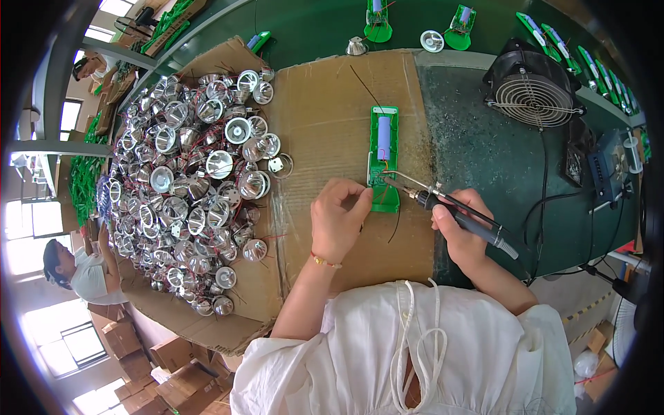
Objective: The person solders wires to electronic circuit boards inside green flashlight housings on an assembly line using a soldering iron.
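Note:
A green plastic housing (386, 202) lies lengthwise on the cardboard in front of me, with a purple cylindrical battery (384, 137) in its upper part. Fine wires show below the battery, and dark leads stick out past both ends. My right hand (462, 232) grips a soldering iron (477, 228) with a thin metal feed tube along it; its tip is over the housing just below the battery. At the housing's left edge my left hand (337, 213) is closed in a pinch. What its fingertips hold, if anything, is too small to make out.
A cardboard box (228, 335) heaped with silver reflector cups (197, 187) stands at left. A black fan (532, 93) and a blue box-shaped unit (609, 166) are at right, with cables nearby. More green housings (460, 31) line the far side. Co-workers (83, 270) are at far left.

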